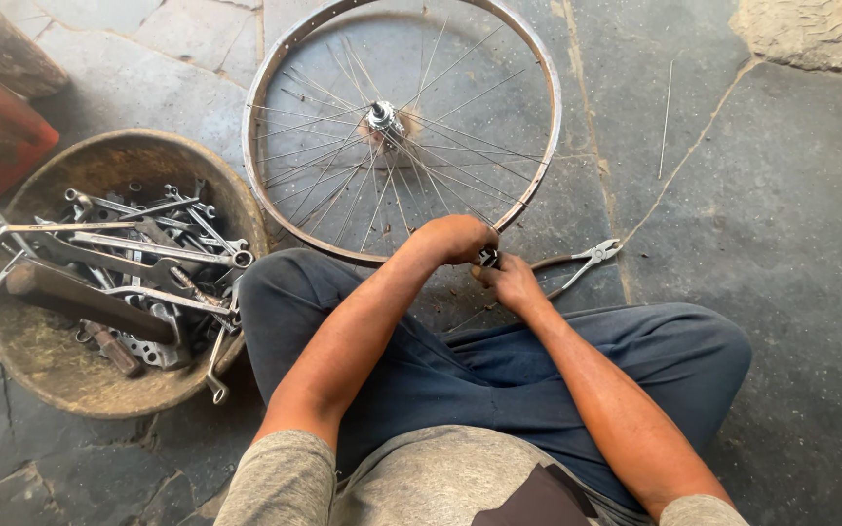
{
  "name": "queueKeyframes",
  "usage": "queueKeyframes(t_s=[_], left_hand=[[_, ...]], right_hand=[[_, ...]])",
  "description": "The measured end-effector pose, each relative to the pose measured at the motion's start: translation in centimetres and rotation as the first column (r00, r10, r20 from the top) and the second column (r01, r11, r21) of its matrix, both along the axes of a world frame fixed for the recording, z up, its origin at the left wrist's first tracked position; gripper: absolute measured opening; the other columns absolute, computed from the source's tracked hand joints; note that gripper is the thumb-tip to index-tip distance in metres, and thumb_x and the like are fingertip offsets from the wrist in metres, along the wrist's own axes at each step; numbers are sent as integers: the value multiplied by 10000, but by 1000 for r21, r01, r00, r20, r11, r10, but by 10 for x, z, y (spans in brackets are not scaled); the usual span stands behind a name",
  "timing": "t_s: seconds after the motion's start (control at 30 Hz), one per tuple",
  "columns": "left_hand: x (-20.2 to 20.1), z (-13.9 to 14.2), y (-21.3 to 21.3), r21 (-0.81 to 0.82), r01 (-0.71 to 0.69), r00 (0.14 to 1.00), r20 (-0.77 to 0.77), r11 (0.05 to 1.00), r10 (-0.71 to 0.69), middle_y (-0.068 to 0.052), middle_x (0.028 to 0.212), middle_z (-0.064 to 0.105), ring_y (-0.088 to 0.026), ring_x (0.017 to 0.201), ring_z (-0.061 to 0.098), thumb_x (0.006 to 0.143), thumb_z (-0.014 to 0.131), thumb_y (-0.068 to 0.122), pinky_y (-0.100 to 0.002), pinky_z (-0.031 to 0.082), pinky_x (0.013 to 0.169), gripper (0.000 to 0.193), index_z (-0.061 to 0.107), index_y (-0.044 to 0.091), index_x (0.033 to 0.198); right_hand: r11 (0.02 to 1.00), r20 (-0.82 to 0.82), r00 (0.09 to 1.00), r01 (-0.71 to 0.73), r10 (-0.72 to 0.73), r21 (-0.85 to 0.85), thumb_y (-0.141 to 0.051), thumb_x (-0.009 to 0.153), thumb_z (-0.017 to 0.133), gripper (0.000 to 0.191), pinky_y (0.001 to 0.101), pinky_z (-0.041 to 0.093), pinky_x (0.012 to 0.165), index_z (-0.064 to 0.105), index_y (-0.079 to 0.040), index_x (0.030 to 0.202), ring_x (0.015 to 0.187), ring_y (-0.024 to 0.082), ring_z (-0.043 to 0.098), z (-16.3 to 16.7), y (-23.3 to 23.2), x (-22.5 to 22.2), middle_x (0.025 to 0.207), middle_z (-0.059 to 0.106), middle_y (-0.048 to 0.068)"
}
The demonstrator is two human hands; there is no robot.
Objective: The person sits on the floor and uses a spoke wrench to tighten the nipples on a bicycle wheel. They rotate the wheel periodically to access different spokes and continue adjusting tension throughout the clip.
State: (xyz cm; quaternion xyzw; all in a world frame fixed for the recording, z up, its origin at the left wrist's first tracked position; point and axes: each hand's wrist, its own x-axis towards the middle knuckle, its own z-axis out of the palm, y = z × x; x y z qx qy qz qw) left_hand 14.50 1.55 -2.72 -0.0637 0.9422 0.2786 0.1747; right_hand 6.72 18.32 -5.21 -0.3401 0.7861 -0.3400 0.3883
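Seen from above, seated on a grey flagstone floor (782, 195) with dark blue trousers (499, 370) drawn up. Left hand (455, 239) curled into a closed grip over the near edge of a bare, rusty metal bicycle wheel rim (263, 205), knuckles up, fingers wrapped down around the rim. Right hand (511, 282) just beside it and nearly touching, fingers pinched together on a small dark part (488, 257) at the rim between the two hands; what that part was, impossible to tell. Beyond the left hand, lying flat on the floor, the wheel's thin steel spokes (343, 156) running in to a shiny silver hub (382, 117). Just past the right hand, to its outer side, a pair of metal pliers (587, 261) with jaws parted, resting on the stone. Well away to the outer side of the left hand, a round, worn, dirty basin (70, 390) heaped with grey steel spanners and wrenches (129, 248). Farther beyond the right hand, a loose thin wire (667, 117) on the floor.
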Motion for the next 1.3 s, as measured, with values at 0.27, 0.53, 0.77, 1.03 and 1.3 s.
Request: queueKeyframes(t_s=[0.27,0.53,0.77,1.03,1.3], left_hand=[[1,14,-2,37,-13,1000,-14,999,13,-120,1082,758,-324,992,723,875,687,114,-440,558,847,369,693,189,1236],[-6,9,1,-39,86,995,56,996,-84,-102,1125,732,-330,1046,693,744,817,142,-442,552,853,590,654,244,1302],[4,17,5,-234,201,979,31,951,-200,-116,1036,759,-345,974,721,886,717,226,-463,571,812,196,748,174,1072],[24,27,7,-60,-31,983,-183,998,19,-87,994,759,-310,924,744,929,629,199,-450,578,775,158,735,144,1032],[25,29,16,-206,-29,930,-365,978,-50,-133,961,714,-349,902,726,873,680,169,-460,581,749,134,750,127,979]], right_hand=[[1000,-126,992,7,-5,11,-297,874,715,314,381,494,659,694,14,901,674,219,636,4,0,4,711,681,123],[995,-47,999,-29,24,-97,-283,866,705,289,374,509,685,712,-14,970,723,210,665,-12,5,7,767,713,121],[979,-339,938,-132,73,-156,-317,870,733,321,408,504,695,740,-44,1038,784,286,708,-22,7,6,868,721,164],[994,954,278,47,-108,99,-828,749,503,723,267,399,471,681,-147,915,547,165,505,-8,7,-11,768,646,82],[976,992,102,213,-79,56,-769,876,566,612,248,345,502,563,-159,833,578,135,409,-16,14,-1,756,514,32]])
